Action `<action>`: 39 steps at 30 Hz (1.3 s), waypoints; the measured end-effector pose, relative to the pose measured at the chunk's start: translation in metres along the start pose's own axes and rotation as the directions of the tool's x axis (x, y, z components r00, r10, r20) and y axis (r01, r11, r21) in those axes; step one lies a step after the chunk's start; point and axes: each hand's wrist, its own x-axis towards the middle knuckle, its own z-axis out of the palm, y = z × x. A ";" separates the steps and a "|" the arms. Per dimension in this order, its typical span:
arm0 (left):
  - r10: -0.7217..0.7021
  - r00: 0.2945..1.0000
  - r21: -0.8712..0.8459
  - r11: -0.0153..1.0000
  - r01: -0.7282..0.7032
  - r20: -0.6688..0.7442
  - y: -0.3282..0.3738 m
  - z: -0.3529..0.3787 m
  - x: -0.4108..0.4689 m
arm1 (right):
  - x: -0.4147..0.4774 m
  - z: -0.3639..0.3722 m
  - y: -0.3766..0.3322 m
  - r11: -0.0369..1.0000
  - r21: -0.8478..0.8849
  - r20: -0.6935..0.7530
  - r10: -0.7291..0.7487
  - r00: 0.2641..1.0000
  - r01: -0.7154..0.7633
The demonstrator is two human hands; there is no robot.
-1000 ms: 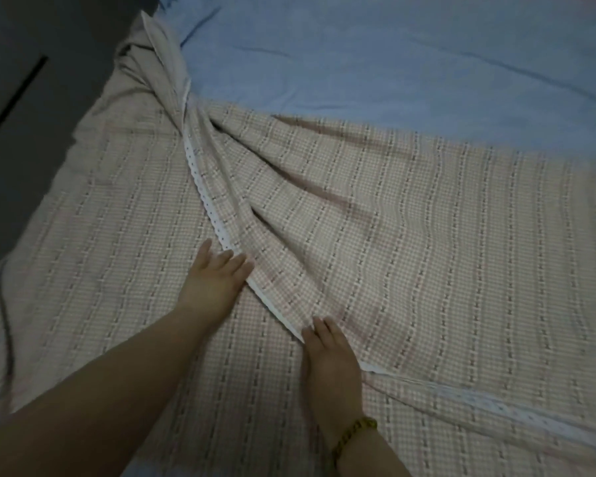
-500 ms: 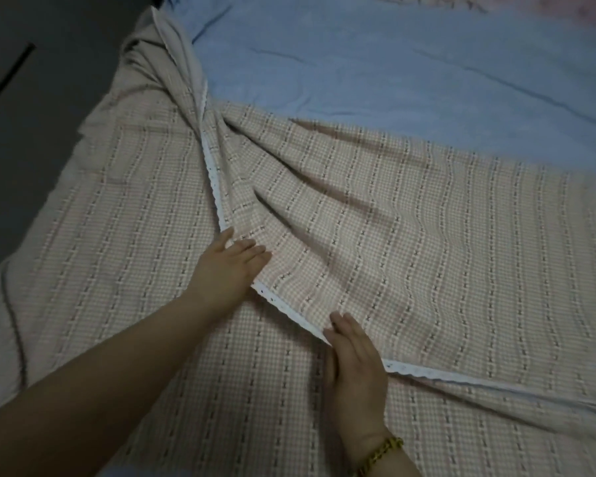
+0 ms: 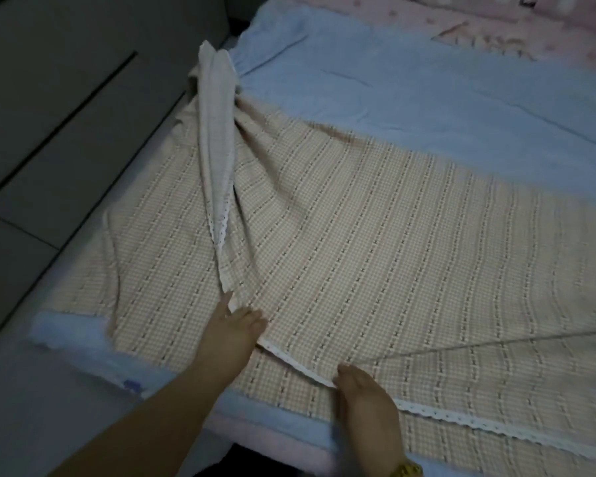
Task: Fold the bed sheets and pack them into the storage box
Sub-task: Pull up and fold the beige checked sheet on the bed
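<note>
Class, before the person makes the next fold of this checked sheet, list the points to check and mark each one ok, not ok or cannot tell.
1. Left hand on the lace edge of the checked sheet: ok.
2. Right hand on that same edge: ok.
3. Whether either grip is closed on the cloth or only pressing: cannot tell.
4. Top layer lying smooth: not ok; creases fan towards the bunched corner at the far left.
5. Lace edge running straight: not ok; it bends sharply at the left hand.
6. Storage box at hand: cannot tell; none is in view.
</note>
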 end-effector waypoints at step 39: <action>-0.846 0.517 -0.013 0.520 0.854 0.132 -0.337 -0.003 -0.078 | 0.238 0.085 -0.212 0.999 -0.021 0.008 0.028 1.000 -0.027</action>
